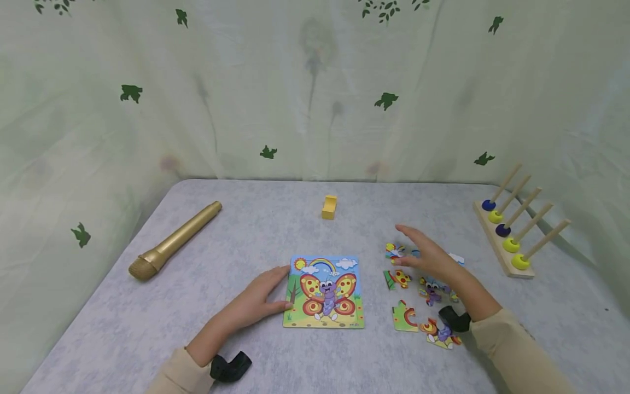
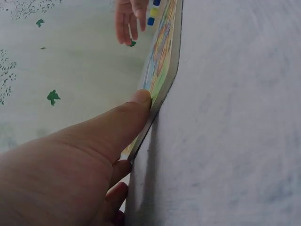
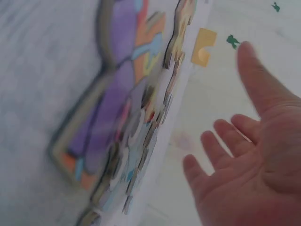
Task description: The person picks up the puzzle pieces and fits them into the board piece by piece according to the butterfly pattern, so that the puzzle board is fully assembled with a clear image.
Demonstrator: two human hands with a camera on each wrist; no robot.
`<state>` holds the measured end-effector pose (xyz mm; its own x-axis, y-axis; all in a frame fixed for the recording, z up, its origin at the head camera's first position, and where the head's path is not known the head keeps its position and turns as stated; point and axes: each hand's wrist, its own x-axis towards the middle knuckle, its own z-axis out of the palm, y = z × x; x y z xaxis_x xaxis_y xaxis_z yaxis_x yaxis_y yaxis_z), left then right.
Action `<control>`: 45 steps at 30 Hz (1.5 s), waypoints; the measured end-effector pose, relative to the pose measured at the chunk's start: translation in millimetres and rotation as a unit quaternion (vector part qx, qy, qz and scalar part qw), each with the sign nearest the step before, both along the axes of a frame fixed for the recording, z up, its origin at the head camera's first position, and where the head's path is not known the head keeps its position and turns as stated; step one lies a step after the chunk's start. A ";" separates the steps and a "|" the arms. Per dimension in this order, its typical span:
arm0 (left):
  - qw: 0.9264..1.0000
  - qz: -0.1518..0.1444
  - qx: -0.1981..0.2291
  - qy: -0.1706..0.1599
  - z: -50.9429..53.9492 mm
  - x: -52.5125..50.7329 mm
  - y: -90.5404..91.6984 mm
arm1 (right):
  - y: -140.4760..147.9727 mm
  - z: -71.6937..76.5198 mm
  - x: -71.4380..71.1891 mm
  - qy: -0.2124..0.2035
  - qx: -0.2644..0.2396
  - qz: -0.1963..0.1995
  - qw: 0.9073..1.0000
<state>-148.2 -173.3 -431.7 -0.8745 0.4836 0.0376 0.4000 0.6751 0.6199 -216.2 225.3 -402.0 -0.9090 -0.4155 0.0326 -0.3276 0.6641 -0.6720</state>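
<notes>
A square butterfly picture board (image 1: 339,323) lies flat on the table. My left hand (image 1: 253,298) rests at its left side, with the thumb (image 2: 134,106) touching the edge in the left wrist view and the other fingers partly hidden. To the right of the board lie several loose jigsaw pieces (image 1: 406,318) with parts of a butterfly picture. Above the upper pieces hovers my right hand (image 1: 430,257), thumb and fingers spread apart and holding nothing. Purple and orange puzzle pieces (image 3: 123,35) appear large and blurred beside that hand in the right wrist view.
Left on the table lies a gold microphone (image 1: 177,238). A small yellow block (image 1: 329,208) stands at the back middle. A wooden peg rack (image 1: 502,246) with blue and yellow beads is at the far right. Pale printed cloth (image 1: 236,98) hangs behind the table.
</notes>
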 end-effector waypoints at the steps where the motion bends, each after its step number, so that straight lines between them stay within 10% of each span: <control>1: 1.000 -0.002 -0.001 0.001 -0.3 0.2 -0.5 | 0.5 -2.0 -0.8 -0.003 0.003 0.002 1.000; 45: 0.999 -0.006 -0.034 0.009 0.1 1.7 -0.4 | -0.1 -11.9 -8.8 -0.004 0.097 0.008 0.995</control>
<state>-146.5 -173.7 -431.5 -0.8679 0.4962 0.0210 0.4195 0.7099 0.5657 -225.1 225.3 -413.8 -0.9018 -0.4284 -0.0573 -0.3350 0.7766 -0.5335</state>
